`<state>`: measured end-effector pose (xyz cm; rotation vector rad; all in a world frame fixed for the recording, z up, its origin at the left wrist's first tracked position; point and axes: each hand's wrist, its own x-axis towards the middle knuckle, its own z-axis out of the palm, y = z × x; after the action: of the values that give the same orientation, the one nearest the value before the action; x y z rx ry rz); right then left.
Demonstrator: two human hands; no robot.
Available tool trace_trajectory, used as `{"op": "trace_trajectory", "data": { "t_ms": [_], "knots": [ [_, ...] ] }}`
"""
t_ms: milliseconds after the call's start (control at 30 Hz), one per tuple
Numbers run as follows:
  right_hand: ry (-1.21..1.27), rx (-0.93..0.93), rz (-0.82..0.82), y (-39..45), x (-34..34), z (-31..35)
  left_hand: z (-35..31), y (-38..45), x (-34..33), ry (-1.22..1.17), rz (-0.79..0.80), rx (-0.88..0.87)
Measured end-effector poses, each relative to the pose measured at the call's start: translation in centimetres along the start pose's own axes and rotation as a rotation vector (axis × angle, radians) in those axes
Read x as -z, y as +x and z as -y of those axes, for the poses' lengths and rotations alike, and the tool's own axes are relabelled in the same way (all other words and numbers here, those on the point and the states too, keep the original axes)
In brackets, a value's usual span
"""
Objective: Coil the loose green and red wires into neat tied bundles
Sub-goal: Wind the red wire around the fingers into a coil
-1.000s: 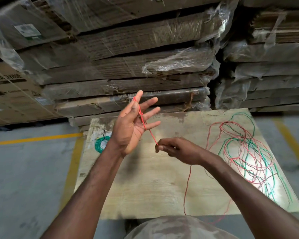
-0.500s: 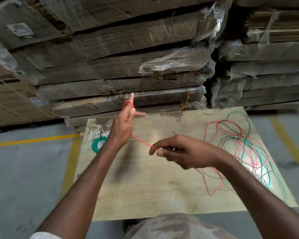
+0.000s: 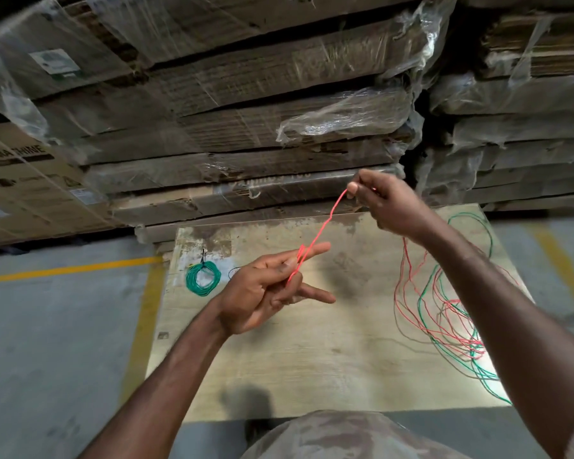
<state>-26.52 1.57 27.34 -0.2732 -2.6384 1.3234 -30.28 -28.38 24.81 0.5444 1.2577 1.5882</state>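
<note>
Wire, red [image 3: 325, 223], runs taut between the two hands above the plywood board [image 3: 312, 359]. At its lower end it loops around the extended index finger of the left hand [image 3: 262, 293], where the thumb presses the strand against that finger; the middle finger sticks out below, and the other fingers curl in toward the palm. Up and to the right of that grip, the right hand [image 3: 383, 202] pinches the wire between thumb and fingertip, the other fingers folded in. Below the right forearm, a loose tangle of red and green wires [image 3: 444, 309] sprawls on the board's right part; whether the held strand joins it is hidden by the arm. Left of the left hand's grip, a finished green coil [image 3: 203, 279] lies flat on the board, tied at its top with a dark tie. Beyond both hands stand stacks of plastic-wrapped cardboard [image 3: 246, 94]
</note>
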Motion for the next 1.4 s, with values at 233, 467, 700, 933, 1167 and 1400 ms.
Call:
{"op": "trace_trajectory", "data": {
  "t_ms": [233,467,700,933,1167,1400],
  "knots": [
    [0.136,-0.181,0.233,-3.1,-5.3,-3.2,-1.9,-0.4,-2.0,-0.323,-0.020,-0.244],
    [0.113,-0.145,0.479,-8.9,-8.3,-2.1,-5.4,1.4,-0.5,-0.465,-0.202,-0.440],
    [0.248,-0.049,0.611,-13.2,-5.6,3.5,-6.3,3.1,2.8,-0.097,-0.465,-0.501],
    [0.214,0.026,0.417,-12.7,0.7,5.7,-1.1,3.1,4.6,1.009,-0.526,-0.203],
    [0.015,0.048,-0.080,-5.4,5.2,2.3,0.7,0.5,-0.3,0.331,-0.097,0.063],
    [-0.175,-0.043,-0.113,-1.6,1.3,-2.7,-1.6,-1.1,-2.6,-0.128,0.106,0.031]
  ]
}}
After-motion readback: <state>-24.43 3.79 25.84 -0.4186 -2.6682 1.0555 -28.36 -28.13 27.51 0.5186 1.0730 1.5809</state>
